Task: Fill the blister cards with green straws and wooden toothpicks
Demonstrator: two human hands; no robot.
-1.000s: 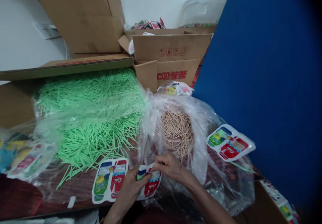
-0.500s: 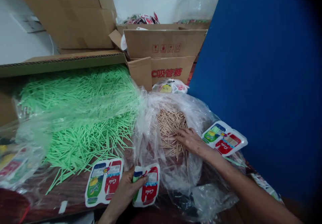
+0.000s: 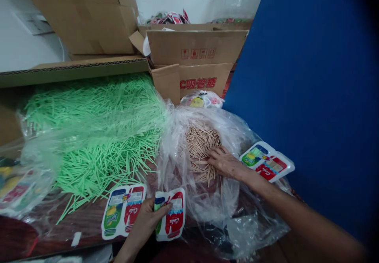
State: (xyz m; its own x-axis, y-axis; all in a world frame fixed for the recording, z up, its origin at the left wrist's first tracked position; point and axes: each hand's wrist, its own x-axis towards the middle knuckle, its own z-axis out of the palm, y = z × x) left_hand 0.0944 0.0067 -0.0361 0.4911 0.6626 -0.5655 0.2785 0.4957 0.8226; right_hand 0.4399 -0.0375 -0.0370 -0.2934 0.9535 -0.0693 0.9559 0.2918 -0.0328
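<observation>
My left hand (image 3: 149,215) is closed on a printed pouch (image 3: 175,215) with a red Cola bottle and a green bottle, thumb across its front. Beside that hand, another such pouch (image 3: 114,211) lies flat on the table. My right hand (image 3: 226,163) rests at the right side of a heap of thin brown sticks (image 3: 198,142), its fingers bent together around some of them; the fingertips are partly hidden. The heap lies on a clear plastic bag (image 3: 174,152). More printed pouches (image 3: 266,161) are stacked right of my right wrist.
Many thin green sticks (image 3: 109,152) spill from a plastic-lined carton (image 3: 74,68) on the left. Behind stand a box with red lettering (image 3: 198,71) and a tall carton (image 3: 79,18). A blue panel (image 3: 304,89) slants along the right. Loose clear plastic (image 3: 251,231) hangs over the front edge.
My right hand's fingers have drawn in around the brown sticks. My left hand and its pouch have shifted slightly left. The view has tilted a little.
</observation>
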